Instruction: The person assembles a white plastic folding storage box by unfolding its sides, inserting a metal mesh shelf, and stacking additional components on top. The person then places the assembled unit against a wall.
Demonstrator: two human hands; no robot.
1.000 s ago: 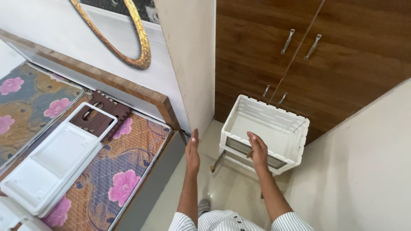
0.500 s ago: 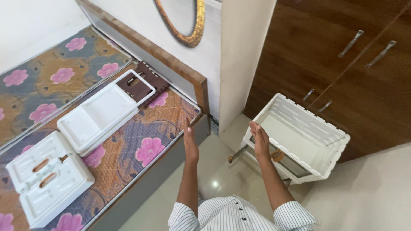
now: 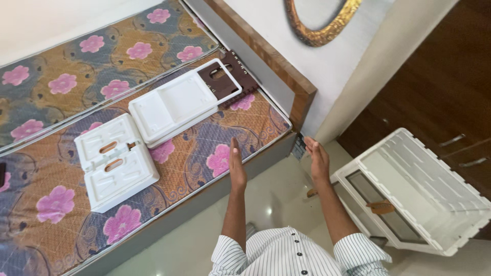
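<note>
While I look down past my striped shirt (image 3: 296, 253), both of my forearms reach forward over the pale glossy floor (image 3: 276, 197), sleeves rolled to the elbow. My left hand (image 3: 237, 166) is flat and upright, fingers together and pointing away from me, its fingertips level with the near edge of the bed (image 3: 153, 225) — it holds nothing. My right hand (image 3: 318, 159) is likewise empty, palm turned inward toward the left one, fingers straight and close together, hovering above the floor near the foot of the cream wall corner (image 3: 368, 76).

To my right, just beside that forearm, a white plastic cabinet frame (image 3: 424, 197) lies tilted on the floor with its open side up; a small brown handle (image 3: 381, 207) shows on its near panel. It rests in front of the dark wood wardrobe doors (image 3: 440, 87).

To my left, on the flowered mattress (image 3: 204, 148), a white moulded panel with two slot handles (image 3: 116, 161) lies nearest. Just beyond it and nearly touching lies a larger white tray-like panel (image 3: 174, 105), whose far end frames a brown slotted piece (image 3: 227, 79). Both panels are well apart from my hands, across the bed's edge.

Farther off, the wooden headboard ledge (image 3: 266, 51) runs along the wall, and a gold oval mirror frame (image 3: 319, 25) hangs above it.
</note>
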